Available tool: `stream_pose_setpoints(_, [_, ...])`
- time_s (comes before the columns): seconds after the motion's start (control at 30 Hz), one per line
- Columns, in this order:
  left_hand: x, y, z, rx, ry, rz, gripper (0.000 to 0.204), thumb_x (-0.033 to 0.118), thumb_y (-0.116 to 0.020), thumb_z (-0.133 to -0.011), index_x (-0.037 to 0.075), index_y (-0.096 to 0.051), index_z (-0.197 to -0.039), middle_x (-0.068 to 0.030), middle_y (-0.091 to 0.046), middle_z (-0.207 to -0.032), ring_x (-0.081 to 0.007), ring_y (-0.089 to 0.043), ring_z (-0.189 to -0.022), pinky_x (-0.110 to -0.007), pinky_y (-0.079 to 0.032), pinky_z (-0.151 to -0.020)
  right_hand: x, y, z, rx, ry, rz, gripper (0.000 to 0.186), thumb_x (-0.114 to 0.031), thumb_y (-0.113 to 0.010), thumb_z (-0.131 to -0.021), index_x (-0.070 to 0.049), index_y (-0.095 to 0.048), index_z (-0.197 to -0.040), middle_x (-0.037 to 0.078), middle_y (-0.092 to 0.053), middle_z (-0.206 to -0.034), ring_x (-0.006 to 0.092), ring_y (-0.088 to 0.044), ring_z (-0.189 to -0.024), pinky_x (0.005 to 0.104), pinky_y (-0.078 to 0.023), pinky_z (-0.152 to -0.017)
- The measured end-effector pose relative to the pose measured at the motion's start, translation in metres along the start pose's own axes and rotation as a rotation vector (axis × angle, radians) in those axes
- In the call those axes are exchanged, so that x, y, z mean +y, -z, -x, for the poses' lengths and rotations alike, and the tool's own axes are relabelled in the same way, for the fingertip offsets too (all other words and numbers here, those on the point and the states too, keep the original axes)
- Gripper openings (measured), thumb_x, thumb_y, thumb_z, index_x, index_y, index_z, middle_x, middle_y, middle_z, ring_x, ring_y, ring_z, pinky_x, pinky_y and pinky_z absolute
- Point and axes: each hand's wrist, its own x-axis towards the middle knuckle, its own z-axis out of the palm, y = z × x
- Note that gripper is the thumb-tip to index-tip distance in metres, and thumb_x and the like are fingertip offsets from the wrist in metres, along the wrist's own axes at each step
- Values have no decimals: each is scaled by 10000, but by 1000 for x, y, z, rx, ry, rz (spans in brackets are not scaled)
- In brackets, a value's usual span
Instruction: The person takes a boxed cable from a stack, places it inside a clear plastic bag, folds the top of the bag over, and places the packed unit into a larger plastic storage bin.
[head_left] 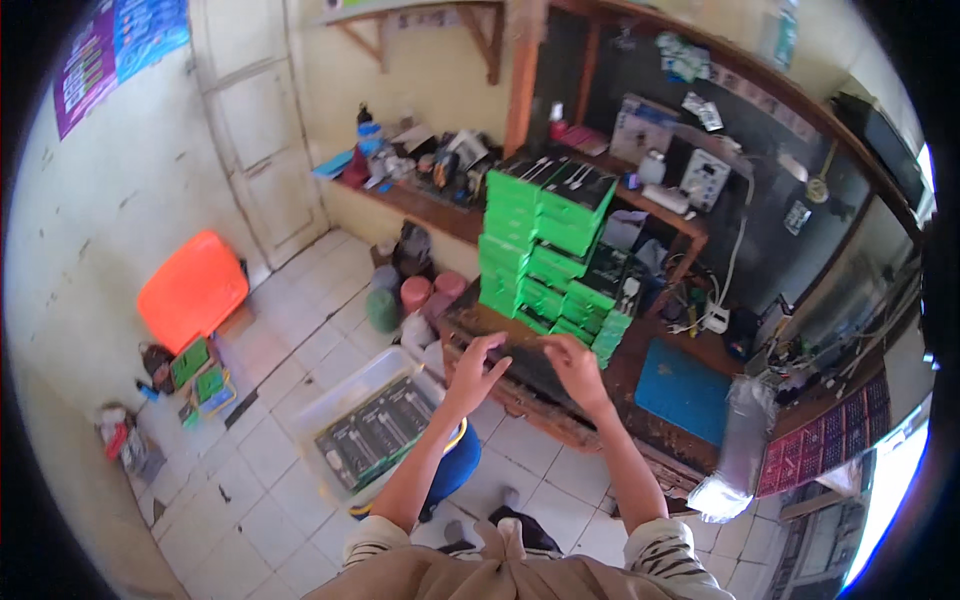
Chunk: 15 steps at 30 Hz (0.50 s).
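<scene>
Both my hands are raised over the near edge of the wooden workbench (pixel 470 312), palms turned toward each other with a gap between them. My left hand (pixel 474 378) has its thumb and fingers apart and holds nothing. Loosely bent, my right hand (pixel 577 374) has fingers apart and nothing in it. Just beyond them rises a tall stack of green boxes (pixel 508 215) with black tops. Lower green boxes (pixel 612 325) stand at its right side, nearest my right hand. Left of my left forearm, a clear plastic tub (pixel 305 410) holds several black boxes (pixel 378 430).
A blue mat (pixel 683 390) lies on the bench at right, near a plastic-wrapped roll (pixel 745 420). Under the tub is a blue stool (pixel 457 465). Pink and green containers (pixel 416 292) sit on the floor beside the bench. An orange panel (pixel 193 287) leans near the left wall.
</scene>
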Motion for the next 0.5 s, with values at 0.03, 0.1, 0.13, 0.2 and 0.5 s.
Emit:
stream_pose_setpoints(0.03, [12, -7, -21, 20, -45, -49, 416, 190, -600, -814, 39, -453, -1172, -124, -506, -1111, -265, -484, -1043, -349, -381, -885, 6, 15, -12, 94, 29, -37, 226, -34, -576, -794, -26, -571, -1019, 135, -582, -947, 237, -606, -840, 333, -508, -718])
stream_pose_setpoints(0.1, [44, -20, -65, 76, -187, -111, 460, 151, -596, -809, 43, -407, -1215, -136, -463, -1166, -271, -440, -1100, -373, -358, -916, 7, 47, -36, 209, 76, -57, 278, -37, -588, -788, -33, -547, -1063, 140, -566, -987, 238, -600, -833, 330, -509, -708])
stream_pose_setpoints(0.13, [58, -23, -87, 137, -265, -185, 484, 119, -601, -801, 49, -393, -1232, -132, -446, -1197, -272, -427, -1125, -382, -356, -933, -2, 59, -50, 270, 98, -30, 376, -39, -613, -766, -54, -503, -1124, 149, -525, -1061, 260, -569, -895, 346, -491, -750])
stream_pose_setpoints(0.2, [79, -31, -126, 217, -393, -262, 515, 59, -604, -764, 51, -391, -1233, -136, -437, -1197, -295, -410, -1131, -391, -342, -945, -15, 75, -80, 330, 125, -8, 478, -42, -637, -743, -74, -458, -1186, 158, -485, -1135, 282, -538, -956, 363, -473, -793])
stream_pose_setpoints(0.5, [79, -54, -199, 328, -551, -731, 511, -34, -579, -671, 70, -464, -1157, -81, -472, -1154, -286, -399, -1130, -398, -350, -938, -4, 77, -160, 243, 431, 589, 616, -76, -678, -682, -126, -420, -1239, 111, -415, -1268, 379, -407, -1120, 442, -385, -934])
